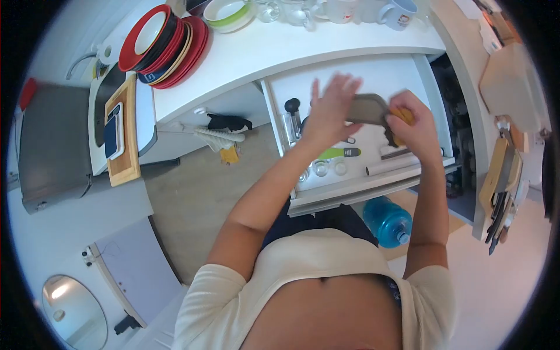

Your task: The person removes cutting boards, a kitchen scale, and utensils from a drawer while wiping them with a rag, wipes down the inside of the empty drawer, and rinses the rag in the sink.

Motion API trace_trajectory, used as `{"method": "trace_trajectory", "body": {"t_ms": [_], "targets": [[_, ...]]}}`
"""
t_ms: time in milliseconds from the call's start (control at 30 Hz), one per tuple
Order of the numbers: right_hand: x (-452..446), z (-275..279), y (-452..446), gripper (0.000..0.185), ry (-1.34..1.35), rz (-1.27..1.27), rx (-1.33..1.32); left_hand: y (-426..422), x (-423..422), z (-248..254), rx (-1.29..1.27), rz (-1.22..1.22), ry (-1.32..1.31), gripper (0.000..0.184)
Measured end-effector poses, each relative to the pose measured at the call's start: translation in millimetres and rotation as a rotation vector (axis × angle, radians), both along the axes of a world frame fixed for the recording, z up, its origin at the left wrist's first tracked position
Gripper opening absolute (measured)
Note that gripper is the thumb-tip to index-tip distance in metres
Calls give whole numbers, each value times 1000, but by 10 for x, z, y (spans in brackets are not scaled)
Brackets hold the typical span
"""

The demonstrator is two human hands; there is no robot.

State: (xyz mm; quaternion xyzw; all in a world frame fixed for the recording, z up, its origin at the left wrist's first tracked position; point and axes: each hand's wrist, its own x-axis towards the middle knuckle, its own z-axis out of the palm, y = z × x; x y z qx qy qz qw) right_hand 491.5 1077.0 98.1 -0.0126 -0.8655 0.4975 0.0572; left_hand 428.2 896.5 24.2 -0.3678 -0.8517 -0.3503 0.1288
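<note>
Over the open drawer (373, 70), my right hand (417, 125) is closed around a yellow object (401, 118) whose kind I cannot make out. Against it lies a flat grey-brown piece (368, 108) with rounded corners; whether the two are joined is unclear. My left hand (332, 111), blurred at the fingertips, has its fingers stretched out beside the left end of this piece. Below the hands, the drawer holds a green-and-black utensil (341, 153), small clear glass items (320, 168), a white roll (394, 165) and a black-headed utensil (292, 105).
Stacked red and dark plates (169, 49), a green-and-white bowl (227, 14) and mugs (399, 14) stand on the white counter (326, 41). A blue water bottle (387, 221) is below the drawer. Knives (500, 213) hang at the right.
</note>
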Motion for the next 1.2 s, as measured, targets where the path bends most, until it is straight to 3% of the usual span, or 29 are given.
{"method": "trace_trajectory", "body": {"t_ms": [33, 100, 167, 267, 367, 467, 533, 633, 733, 767, 833, 867, 933, 1033, 1133, 1167, 1200], "targets": [[121, 2, 75, 16, 5, -4, -56, 58, 33, 14, -5, 22, 8, 84], [306, -43, 107, 16, 75, -35, -210, 43, 55, 59, -38, -224, -173, 85], [427, -133, 96, 16, 141, -48, -322, -165, -88, 360, -121, -90, -95, 87], [540, -270, 162, 14, 35, -288, -505, -677, -534, 595, -175, 221, 83, 90], [664, -541, 261, 15, -133, -403, -522, -1299, -1396, 289, -481, 155, 70, 92], [783, -707, 365, 14, -207, -396, -490, -1612, -1862, -6, -550, 12, 41, 91], [866, -772, 468, 13, -237, -436, -432, -1646, -1998, -60, -544, 85, -49, 86], [936, -1001, 669, 16, -47, -157, -16, -1774, -2169, -211, -446, -89, -103, 77], [770, -1143, 546, 18, -206, -74, 139, -1528, -1794, -101, -342, 70, 127, 62], [632, -1207, 475, 19, -289, 20, 234, -1402, -1565, -100, -343, 72, 128, 62], [385, -1401, 229, 26, -333, 150, 417, -1158, -1031, -187, -246, 199, 132, 44], [284, -1492, 69, 32, -297, 183, 507, -1049, -777, -297, -158, 207, -6, 27], [65, -1484, -223, 40, -409, 263, 697, -879, -304, -509, -198, 245, -221, 26], [-123, -1753, -391, 47, -482, 345, 741, -709, 193, -916, -167, 395, -539, 32], [-211, -1886, -369, 51, -494, 283, 532, -557, 446, -1011, -79, 554, -616, 43], [-274, -1972, -358, 51, -493, 293, 540, -552, 451, -984, -109, 535, -760, 52], [-362, -2107, -338, 52, -576, 296, 88, -544, 463, -1017, -98, 544, -761, 52]]}}
